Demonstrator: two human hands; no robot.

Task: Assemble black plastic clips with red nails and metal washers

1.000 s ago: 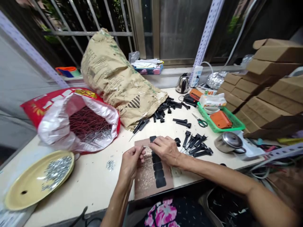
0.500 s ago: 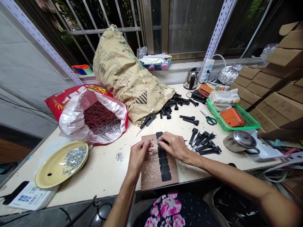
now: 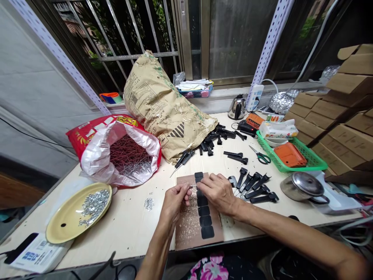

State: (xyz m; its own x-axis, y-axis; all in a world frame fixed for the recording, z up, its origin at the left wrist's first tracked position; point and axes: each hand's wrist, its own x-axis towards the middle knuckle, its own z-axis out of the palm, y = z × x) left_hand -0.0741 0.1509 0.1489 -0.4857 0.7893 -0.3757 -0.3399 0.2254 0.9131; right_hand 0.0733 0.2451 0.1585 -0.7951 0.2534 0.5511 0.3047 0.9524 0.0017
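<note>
My left hand (image 3: 175,198) pinches one end of a thin metal rod (image 3: 193,186) between thumb and fingertips. At the rod's other end, the fingers of my right hand (image 3: 220,192) close on it, hiding that part. Both hands are over a brown board (image 3: 186,221) sprinkled with pale crumbs. A column of black rounded squares (image 3: 204,210) runs down the board, partly under my right hand. To the right of that hand, several black plastic pieces with metal shafts (image 3: 255,184) lie fanned out. A little heap of small metal bits (image 3: 149,204) sits left of my left hand.
At left are a yellow dish (image 3: 65,216) of metal bits and a red sack (image 3: 84,134) full of thin rods. A large paper sack (image 3: 163,105) spills black pieces behind. Scissors (image 3: 260,154), a green basket (image 3: 313,163), a steel mug (image 3: 301,186) and stacked cartons (image 3: 346,146) stand right.
The whole scene sits slightly lower in the picture as the camera has shifted. Both hands keep hold of the thin rod above the board; the right fingers look a little more bunched.
</note>
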